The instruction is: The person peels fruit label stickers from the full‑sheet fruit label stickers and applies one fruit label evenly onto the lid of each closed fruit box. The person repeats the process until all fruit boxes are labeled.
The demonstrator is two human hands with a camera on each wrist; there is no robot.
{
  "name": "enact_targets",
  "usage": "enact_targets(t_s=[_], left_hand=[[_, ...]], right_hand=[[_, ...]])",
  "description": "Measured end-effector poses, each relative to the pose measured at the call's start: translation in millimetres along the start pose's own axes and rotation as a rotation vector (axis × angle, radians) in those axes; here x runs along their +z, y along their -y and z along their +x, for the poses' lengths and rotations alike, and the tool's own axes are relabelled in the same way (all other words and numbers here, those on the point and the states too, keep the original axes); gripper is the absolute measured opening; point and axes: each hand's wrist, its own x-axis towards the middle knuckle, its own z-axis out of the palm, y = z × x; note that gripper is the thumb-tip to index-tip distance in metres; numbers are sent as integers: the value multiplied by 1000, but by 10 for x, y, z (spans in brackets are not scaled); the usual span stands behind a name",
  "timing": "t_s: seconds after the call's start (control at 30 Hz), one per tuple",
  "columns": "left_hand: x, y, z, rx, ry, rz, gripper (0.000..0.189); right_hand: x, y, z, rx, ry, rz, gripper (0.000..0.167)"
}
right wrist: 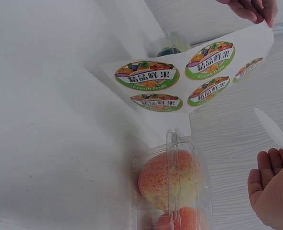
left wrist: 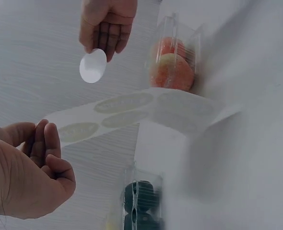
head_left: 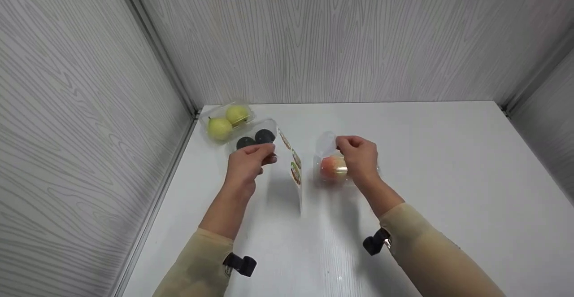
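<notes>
My left hand pinches one corner of a white sticker sheet, which hangs down over the table. Oval "Fresh fruit" labels show on its printed face in the right wrist view. Between the thumb and fingers of my right hand is a single oval sticker, its plain white side facing the left wrist camera. Beneath that hand, a clear plastic box holds red-and-yellow peaches; in the head view the hand covers part of it.
At the table's back left, one clear box holds two yellow-green pears. In front of it is another with dark round fruit, partly behind my left hand. Grey wood-grain panels wall the white table at the back and sides.
</notes>
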Motion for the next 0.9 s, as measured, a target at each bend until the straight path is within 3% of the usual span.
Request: enact_targets(t_s=[0.17,0.37,0.57,0.9], left_hand=[[-209,71,22,-24,-55,-54,24],[-561,365,101,-88,-174,-30,31],[-853,634,140,-109,-262,-15,35],[-1123,940,190,-150,-349,29,39]], right_hand=[[14,-11,5,2,-1,15,28],[14,-3,-8,6,4,12,29],[-6,-2,-23,10,-10,2,29],[-35,-27,-27,-10,-24,8,30]])
